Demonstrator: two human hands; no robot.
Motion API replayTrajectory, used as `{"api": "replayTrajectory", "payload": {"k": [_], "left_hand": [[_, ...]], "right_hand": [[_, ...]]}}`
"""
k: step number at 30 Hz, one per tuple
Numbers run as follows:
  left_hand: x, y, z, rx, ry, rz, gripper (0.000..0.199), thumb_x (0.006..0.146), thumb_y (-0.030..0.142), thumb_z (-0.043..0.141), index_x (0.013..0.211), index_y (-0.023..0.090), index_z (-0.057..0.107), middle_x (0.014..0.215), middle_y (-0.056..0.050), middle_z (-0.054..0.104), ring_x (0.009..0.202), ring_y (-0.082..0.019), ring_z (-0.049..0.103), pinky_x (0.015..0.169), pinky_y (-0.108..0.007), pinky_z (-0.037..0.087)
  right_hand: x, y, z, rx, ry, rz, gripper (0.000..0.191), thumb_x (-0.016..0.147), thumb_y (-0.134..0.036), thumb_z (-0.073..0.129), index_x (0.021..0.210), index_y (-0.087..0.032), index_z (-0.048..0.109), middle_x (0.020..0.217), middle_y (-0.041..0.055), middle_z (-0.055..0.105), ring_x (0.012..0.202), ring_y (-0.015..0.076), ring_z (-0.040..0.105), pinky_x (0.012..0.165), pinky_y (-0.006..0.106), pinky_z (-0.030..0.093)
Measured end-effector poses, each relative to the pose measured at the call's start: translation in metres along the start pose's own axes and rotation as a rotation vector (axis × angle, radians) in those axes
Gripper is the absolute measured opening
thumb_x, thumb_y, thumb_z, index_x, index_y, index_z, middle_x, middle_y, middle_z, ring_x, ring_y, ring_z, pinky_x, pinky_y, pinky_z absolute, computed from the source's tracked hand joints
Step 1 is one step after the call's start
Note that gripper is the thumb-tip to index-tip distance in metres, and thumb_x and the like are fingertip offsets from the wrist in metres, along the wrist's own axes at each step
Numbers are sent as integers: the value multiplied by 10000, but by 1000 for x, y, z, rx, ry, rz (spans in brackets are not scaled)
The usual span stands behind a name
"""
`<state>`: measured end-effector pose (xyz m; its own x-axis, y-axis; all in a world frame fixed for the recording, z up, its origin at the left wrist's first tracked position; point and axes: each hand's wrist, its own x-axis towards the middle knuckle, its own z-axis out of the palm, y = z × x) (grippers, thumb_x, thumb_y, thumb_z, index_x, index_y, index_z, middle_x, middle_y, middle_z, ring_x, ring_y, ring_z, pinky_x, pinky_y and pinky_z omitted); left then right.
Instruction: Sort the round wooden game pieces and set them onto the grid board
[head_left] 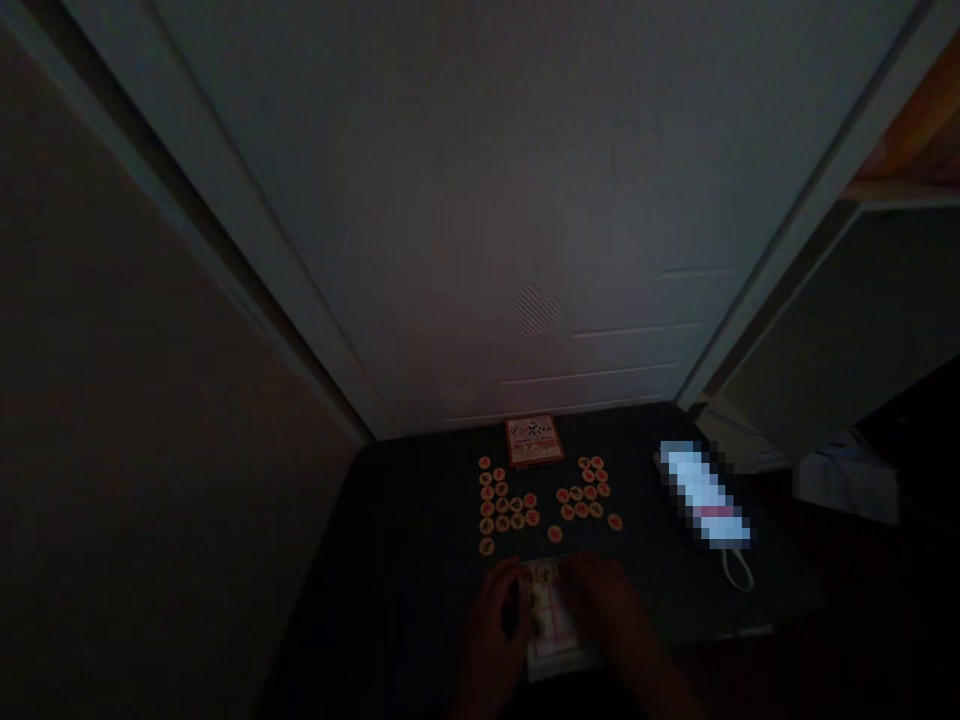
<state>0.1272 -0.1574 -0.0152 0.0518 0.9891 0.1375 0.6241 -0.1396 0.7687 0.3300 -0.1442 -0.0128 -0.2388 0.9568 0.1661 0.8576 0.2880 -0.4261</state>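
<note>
In the dim light at the bottom of the head view, a shallow white box (pixel 556 655) lies between my hands, with red lines on its inside. Round xiangqi pieces (pixel 546 574) sit along its far end and left side. My left hand (pixel 495 610) curls along the box's left edge, fingertips at the far left corner. On the other side, my right hand (pixel 600 598) reaches over the right edge, fingers bent near the far end. Darkness hides its fingertips. Beyond the box, several more xiangqi pieces (pixel 517 505) lie in two groups, with red or dark characters.
A square box lid (pixel 534 441) with printed figures lies near the pale wall panel (pixel 480 250). To the right is a bright, pixelated phone-like object (pixel 705 495) with a white loop strap (pixel 737 570). Everything stands on a dark tabletop (pixel 390 540).
</note>
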Motion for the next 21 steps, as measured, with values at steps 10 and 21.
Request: {"api": "replayTrajectory", "payload": {"k": [10,21], "left_hand": [[-2,3,-2,-13,26,8,292,940,300,530,1181,266,693,1294,-67,671,1163,-228,661,1012,-393,543],[-2,1,-1,6,25,15,292,938,313,543,1187,276,690,1298,-65,666,1146,-229,669,994,-383,556]], "right_hand": [[-2,0,3,5,-8,42,211,958,-199,564,1105,-278,693,1051,53,730,923,222,686,818,315,496],[-3,2,6,11,4,46,194,967,-217,558,1101,-269,689,1038,62,727,917,227,694,814,321,522]]}}
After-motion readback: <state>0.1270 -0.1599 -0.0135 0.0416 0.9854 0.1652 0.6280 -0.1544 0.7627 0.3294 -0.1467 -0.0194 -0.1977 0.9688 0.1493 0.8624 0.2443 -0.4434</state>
